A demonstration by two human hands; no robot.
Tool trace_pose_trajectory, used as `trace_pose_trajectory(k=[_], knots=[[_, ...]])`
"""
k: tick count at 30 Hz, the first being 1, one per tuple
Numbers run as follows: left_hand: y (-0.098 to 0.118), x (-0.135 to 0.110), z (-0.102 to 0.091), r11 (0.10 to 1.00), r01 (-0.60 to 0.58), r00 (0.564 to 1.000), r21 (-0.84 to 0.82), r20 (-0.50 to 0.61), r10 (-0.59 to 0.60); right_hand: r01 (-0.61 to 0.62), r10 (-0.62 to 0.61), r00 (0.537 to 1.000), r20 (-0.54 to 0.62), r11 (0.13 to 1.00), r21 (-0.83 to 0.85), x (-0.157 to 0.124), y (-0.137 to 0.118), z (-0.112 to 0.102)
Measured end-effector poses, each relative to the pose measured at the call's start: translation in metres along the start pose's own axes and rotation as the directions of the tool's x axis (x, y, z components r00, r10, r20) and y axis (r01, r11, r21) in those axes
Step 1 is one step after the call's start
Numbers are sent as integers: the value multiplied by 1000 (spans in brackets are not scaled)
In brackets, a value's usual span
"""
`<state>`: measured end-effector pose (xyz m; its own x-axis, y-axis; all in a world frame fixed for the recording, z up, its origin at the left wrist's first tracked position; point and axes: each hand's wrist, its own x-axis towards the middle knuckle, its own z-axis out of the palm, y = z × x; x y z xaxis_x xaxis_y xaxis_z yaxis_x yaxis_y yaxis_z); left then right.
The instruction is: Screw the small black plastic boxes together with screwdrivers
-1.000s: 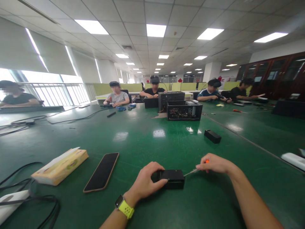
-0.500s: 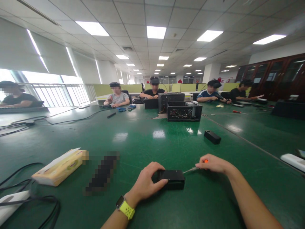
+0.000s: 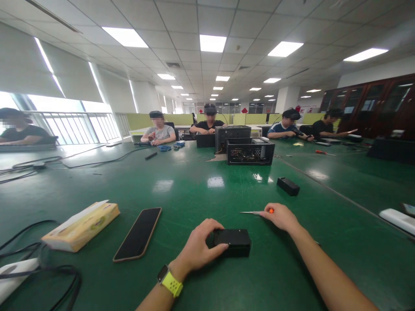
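A small black rectangular box lies on the green table. Wrapped round its left end is my left hand, thumb on the near side and fingers over the far edge; a watch with a yellow-green strap is on that wrist. My right hand grips a screwdriver by its orange handle, most of which the fingers hide. Its thin metal shaft points left, held beyond the box and apart from it. Farther back to the right rests a second black box of similar shape.
Left of my hands are a phone, a tissue pack and black cables. Open computer cases stand mid-table. A white power strip lies at right. Several people sit round the far side; a red screwdriver lies near them.
My right hand has moved left and away from me, carrying the screwdriver's tip off from beside the box's right end. My left hand and the box have stayed in place.
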<state>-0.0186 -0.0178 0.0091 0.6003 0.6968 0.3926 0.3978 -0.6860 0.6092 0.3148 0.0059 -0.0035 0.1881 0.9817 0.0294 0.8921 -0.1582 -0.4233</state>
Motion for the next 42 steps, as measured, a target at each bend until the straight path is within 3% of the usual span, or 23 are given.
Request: trace_pose_trajectory(k=[8, 11, 14, 17, 22, 30, 35, 39, 42], knots=[[-1, 0, 0, 1000, -13, 1000, 2, -6, 13, -27, 9, 981, -195, 996, -89, -24, -42, -5], [-1, 0, 0, 1000, -19, 1000, 0, -9, 19, 232, -226, 963, -143, 972, 26, -42, -65, -10], [-2, -1, 1, 1000, -23, 1000, -3, -14, 23, 507, -509, 860, -35, 845, 167, -56, -81, -11], [-2, -1, 1, 1000, -23, 1000, -6, -12, 23, 609, -625, 779, 41, 771, 188, -63, -88, -8], [-4, 0, 3, 1000, -22, 1000, -2, -13, 22, 663, -672, 729, 128, 740, 113, -67, -92, -3], [-4, 0, 3, 1000, -21, 1000, -9, -17, 21, 624, -629, 768, 120, 777, 75, -73, -95, -2], [-5, 1, 1, 1000, 6, 998, -18, -59, -7, 558, -560, 822, 103, 828, 56, -88, -81, -7], [-5, 0, 0, 1000, 9, 998, -10, -54, -10, 444, -447, 892, 61, 894, 51, -105, -42, -19], [-6, 0, 0, 1000, 7, 999, -9, -54, -7, 326, -326, 945, 13, 945, 18, -104, 11, -34]])
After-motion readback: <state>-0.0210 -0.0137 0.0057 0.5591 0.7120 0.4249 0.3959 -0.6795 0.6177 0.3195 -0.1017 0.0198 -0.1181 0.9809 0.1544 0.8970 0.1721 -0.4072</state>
